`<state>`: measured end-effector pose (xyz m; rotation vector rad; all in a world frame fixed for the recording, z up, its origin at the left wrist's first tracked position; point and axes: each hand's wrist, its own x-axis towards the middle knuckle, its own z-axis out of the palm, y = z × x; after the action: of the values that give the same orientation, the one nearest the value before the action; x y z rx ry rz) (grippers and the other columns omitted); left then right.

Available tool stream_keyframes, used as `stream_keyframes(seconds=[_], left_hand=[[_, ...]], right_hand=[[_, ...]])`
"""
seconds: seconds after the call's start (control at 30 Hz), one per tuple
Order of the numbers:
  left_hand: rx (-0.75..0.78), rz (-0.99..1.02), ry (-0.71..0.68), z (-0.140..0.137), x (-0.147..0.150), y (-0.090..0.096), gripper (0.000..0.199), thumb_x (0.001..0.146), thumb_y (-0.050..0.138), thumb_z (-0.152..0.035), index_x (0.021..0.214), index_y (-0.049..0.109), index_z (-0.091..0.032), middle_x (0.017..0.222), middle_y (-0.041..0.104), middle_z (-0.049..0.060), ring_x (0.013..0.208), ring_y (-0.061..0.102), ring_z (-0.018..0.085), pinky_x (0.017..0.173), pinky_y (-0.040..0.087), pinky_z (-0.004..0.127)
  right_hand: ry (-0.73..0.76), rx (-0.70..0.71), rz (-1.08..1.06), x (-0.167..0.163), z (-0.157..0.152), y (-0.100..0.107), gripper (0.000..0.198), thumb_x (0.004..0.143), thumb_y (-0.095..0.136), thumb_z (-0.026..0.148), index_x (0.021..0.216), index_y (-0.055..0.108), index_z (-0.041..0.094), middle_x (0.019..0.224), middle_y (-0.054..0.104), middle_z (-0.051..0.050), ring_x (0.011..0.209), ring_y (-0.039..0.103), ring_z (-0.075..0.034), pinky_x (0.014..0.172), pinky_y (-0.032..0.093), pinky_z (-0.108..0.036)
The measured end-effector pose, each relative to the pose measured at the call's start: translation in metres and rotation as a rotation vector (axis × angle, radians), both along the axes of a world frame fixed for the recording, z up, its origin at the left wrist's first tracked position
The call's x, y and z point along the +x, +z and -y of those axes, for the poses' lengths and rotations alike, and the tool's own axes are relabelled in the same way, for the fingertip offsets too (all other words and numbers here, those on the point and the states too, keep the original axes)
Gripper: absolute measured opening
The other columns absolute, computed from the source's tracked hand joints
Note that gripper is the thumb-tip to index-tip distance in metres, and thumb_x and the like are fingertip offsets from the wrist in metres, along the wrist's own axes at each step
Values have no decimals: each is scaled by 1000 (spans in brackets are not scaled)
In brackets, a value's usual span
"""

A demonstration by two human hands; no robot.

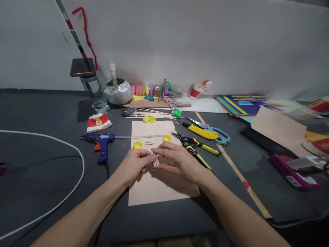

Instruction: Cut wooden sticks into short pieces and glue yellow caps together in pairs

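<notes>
Over the beige paper sheet (144, 192), my left hand (136, 163) pinches a small row of short wooden sticks (155, 163) between thumb and fingers. My right hand (178, 159) curves round the same piece from the other side, its fingertips at the top and its thumb near the lower end. Just beyond my hands lie a yellow bottle cap (137, 145) on the left and another yellow cap (167, 138) on the right. Between these caps rest a few loose cut sticks (149, 142). Two more yellow caps (149, 119) sit at the sheet's far edge.
A blue glue gun (102, 145) with a clear glue stick lies left. On the right are pliers (200, 145), a yellow cutter knife (202, 131), scissors (218, 133) and a long wooden strip (241, 178). A metal pot (118, 92) and phone-topped glass (94, 91) stand behind.
</notes>
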<state>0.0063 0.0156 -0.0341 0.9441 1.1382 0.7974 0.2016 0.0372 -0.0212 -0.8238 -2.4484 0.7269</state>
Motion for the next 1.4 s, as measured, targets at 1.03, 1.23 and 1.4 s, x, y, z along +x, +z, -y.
stream_keyframes(seconds=[1.03, 1.23, 1.4], left_hand=[[27, -51, -75, 0, -1, 5, 33, 71, 69, -42, 53, 56, -17, 39, 39, -8, 37, 30, 6, 39, 17, 22], [53, -20, -66, 0, -2, -2, 31, 73, 70, -40, 57, 61, -15, 44, 46, -6, 37, 36, 6, 37, 25, 20], [-3, 43, -49, -1, 0, -4, 32, 66, 74, -43, 59, 61, -15, 49, 52, -5, 36, 45, 7, 34, 36, 20]], right_hand=[[21, 101, -129, -6, 1, -16, 45, 86, 73, 24, 130, 62, 21, 122, 70, -13, 113, 65, -25, 96, 53, -41], [35, 125, -137, -6, -1, -17, 45, 89, 69, 24, 133, 60, 21, 128, 68, -13, 120, 62, -23, 101, 52, -40], [16, 119, -141, -7, 1, -14, 43, 90, 67, 21, 133, 59, 22, 129, 67, -12, 119, 63, -23, 101, 52, -40]])
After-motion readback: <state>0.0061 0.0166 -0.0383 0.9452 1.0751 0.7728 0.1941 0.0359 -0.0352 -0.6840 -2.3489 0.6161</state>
